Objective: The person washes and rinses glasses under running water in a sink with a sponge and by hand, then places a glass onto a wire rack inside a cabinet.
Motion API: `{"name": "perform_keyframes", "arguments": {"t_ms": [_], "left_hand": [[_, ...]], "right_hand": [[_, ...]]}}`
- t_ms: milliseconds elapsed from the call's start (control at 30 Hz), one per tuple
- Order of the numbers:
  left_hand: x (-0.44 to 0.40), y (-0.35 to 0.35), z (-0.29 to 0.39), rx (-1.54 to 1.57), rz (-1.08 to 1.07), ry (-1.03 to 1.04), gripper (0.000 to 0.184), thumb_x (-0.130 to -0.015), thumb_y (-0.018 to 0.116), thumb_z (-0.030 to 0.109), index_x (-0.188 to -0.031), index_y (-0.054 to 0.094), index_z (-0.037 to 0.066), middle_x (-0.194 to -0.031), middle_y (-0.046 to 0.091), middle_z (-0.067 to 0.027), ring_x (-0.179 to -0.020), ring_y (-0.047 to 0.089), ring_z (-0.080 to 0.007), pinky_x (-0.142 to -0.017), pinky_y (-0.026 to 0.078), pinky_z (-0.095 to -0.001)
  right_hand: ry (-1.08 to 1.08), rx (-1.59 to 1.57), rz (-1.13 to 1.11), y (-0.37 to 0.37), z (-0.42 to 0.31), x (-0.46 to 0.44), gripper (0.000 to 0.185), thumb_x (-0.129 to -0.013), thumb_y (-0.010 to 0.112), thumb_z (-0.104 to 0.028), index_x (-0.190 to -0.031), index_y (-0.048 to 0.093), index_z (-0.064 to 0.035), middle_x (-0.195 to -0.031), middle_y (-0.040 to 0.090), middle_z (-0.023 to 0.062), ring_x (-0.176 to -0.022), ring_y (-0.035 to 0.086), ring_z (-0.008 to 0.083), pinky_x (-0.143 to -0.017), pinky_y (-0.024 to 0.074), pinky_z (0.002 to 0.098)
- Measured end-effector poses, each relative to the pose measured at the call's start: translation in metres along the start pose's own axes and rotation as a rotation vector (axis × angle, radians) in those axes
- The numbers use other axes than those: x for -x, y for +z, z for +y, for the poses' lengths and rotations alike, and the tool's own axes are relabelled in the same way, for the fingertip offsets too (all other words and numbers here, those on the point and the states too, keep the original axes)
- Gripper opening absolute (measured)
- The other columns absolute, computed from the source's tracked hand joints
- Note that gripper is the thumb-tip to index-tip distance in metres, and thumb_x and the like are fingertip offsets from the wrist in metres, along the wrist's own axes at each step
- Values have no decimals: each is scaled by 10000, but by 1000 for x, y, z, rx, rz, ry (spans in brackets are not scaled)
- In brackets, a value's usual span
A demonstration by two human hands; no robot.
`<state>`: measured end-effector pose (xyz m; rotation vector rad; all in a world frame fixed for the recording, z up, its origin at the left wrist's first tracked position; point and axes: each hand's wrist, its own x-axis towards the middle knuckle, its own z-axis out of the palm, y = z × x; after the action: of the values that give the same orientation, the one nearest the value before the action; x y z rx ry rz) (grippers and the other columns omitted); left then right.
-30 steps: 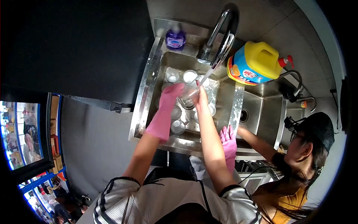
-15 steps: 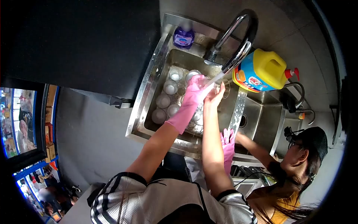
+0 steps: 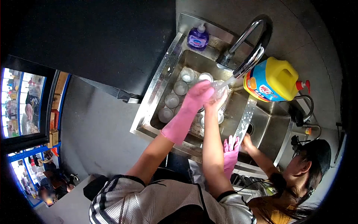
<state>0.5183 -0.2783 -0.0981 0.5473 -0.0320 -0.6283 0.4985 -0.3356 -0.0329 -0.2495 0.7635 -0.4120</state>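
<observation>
My left hand (image 3: 200,93), in a pink rubber glove, is closed on the near left side of a clear glass (image 3: 220,89). My right hand (image 3: 216,102) is bare and holds the same glass from below and the right. Water from the curved chrome faucet (image 3: 257,52) runs onto the glass. Beneath my hands, several clear glasses (image 3: 181,88) stand in the metal sink (image 3: 235,93). Part of the glass is hidden by my fingers.
A purple soap bottle (image 3: 198,38) stands on the sink's back left rim. A yellow detergent jug (image 3: 274,79) is right of the faucet. A co-worker (image 3: 309,164) at the right reaches toward the second sink (image 3: 266,128); a pink glove (image 3: 231,155) lies over the front edge.
The view has shifted, so the sink appears farther right. My gloved hand has moved onto the glass's left side, and the glass has been raised nearer the faucet's mouth.
</observation>
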Motion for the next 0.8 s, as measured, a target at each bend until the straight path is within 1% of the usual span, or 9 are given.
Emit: {"name": "perform_keyframes", "arguments": {"t_ms": [67,133,200,300,467,533,600,700,800], "left_hand": [[35,26,21,-467,376,348,392,-765,688,49,-1116,512,48,-966,604,-43,-911,566,-134,-779,474,-261],[43,58,49,-594,665,97,425,-745,717,62,-1119,515,49,-954,611,-43,-880,579,-132,-747,477,-242],[44,42,52,-82,497,60,412,-742,723,66,-1102,523,50,-1000,603,-45,-886,585,-124,-743,483,-234],[49,52,57,-74,483,98,400,-745,715,55,-1100,531,50,-1037,601,-61,-909,594,-131,-775,494,-256],[49,36,51,-252,429,194,463,-709,749,62,-1120,537,46,-1085,579,-69,-943,576,-138,-811,480,-253],[48,40,47,-627,410,458,496,-661,783,74,-1103,563,27,-1134,544,-80,-984,545,-147,-822,470,-274],[60,44,60,-905,426,411,503,-638,792,86,-1094,588,33,-1149,523,-101,-1003,532,-176,-827,459,-288],[70,50,81,-1228,354,500,471,-659,777,108,-1091,600,52,-1108,539,-114,-978,538,-217,-849,440,-302],[71,47,92,-1242,70,651,461,-720,732,268,-1116,589,80,-1090,556,-139,-986,547,-232,-880,422,-296]], "right_hand": [[130,-42,19,12,-1,4,556,-797,524,-484,-1148,493,-54,-1087,544,102,-1058,484,246,-930,384,391],[-11,158,-150,-10,11,-18,486,-811,547,-420,-1125,491,-54,-1104,534,93,-1045,478,243,-915,390,382],[85,41,-379,-32,15,-49,365,-831,580,-294,-1095,490,-60,-1098,535,83,-1010,482,235,-904,395,388],[-231,132,-319,-10,11,-27,334,-810,650,-96,-1099,484,-77,-1059,552,107,-913,549,215,-795,485,381],[-521,519,-192,-1,4,-34,331,-772,715,-105,-1004,505,2,-879,585,93,-736,566,117,-625,483,221],[-567,666,159,1,14,-38,386,-726,769,-195,-915,526,37,-839,575,75,-725,553,116,-607,469,247],[-511,1031,447,-4,22,-45,505,-757,723,-332,-1104,539,-14,-992,572,81,-751,588,161,-592,474,282],[118,384,-70,8,14,-10,690,-773,624,-504,-1231,426,-27,-1070,514,168,-790,572,240,-612,492,331],[115,263,15,-5,15,-27,508,-856,550,-421,-1293,418,-199,-1222,448,148,-1017,525,262,-787,451,391]]}}
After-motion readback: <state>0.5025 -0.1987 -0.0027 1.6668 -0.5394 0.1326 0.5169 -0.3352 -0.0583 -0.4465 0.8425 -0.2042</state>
